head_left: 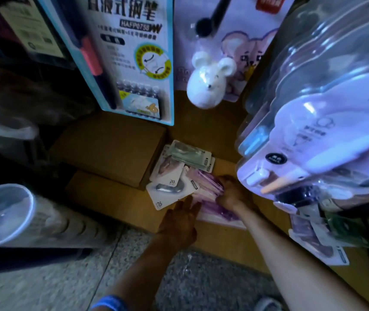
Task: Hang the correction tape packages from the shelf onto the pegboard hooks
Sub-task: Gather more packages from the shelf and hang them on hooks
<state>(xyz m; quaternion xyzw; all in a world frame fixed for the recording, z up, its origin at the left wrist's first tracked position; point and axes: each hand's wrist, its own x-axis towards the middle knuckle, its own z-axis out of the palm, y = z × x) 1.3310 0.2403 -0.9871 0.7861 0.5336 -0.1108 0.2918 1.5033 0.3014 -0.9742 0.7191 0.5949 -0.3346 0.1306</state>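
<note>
A loose pile of correction tape packages point(174, 173) lies on the low wooden shelf point(116, 203), white cards with grey, green and purple tapes. My right hand point(230, 191) rests on the purple packages point(206, 185) at the pile's right side, fingers curled over them. My left hand point(181, 218) lies flat with fingers spread, its tips touching the near edge of the same purple stack. More correction tape packages point(313, 135) hang in clear blisters at the right, close to the camera.
A cardboard box point(111, 149) sits on the shelf left of the pile. A fountain pen card point(132, 57) and a white mouse-shaped item point(208, 81) hang above. A clear plastic tub point(4, 214) stands at left. Speckled floor point(67, 277) lies below.
</note>
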